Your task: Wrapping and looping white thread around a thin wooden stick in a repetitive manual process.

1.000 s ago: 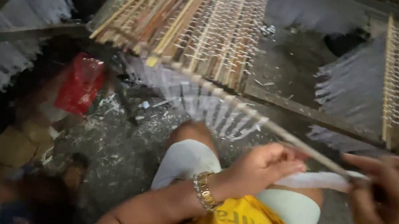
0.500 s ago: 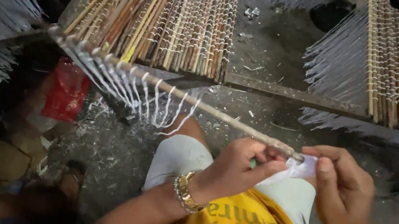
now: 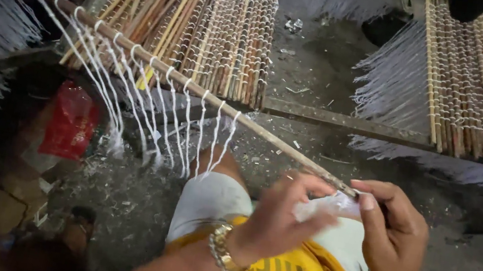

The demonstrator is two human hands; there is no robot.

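the left hand (image 3: 277,216) and right hand (image 3: 392,229) both pinch the near end of a long thin stick (image 3: 197,89), their grip clenched on it where a wad of white thread (image 3: 324,205) is gathered. the stick slants up and away to the left above the knees, white loops (image 3: 148,107) hanging from it, with stick mats (image 3: 208,19) lying beyond.

1. One package noted: a red plastic packet (image 3: 69,122), roughly oblong and crumpled, glossy, lying on the dark littered floor at about 9 o'clock of the view, just below the white hanging strings.
2. No labels, signs or screens observed.
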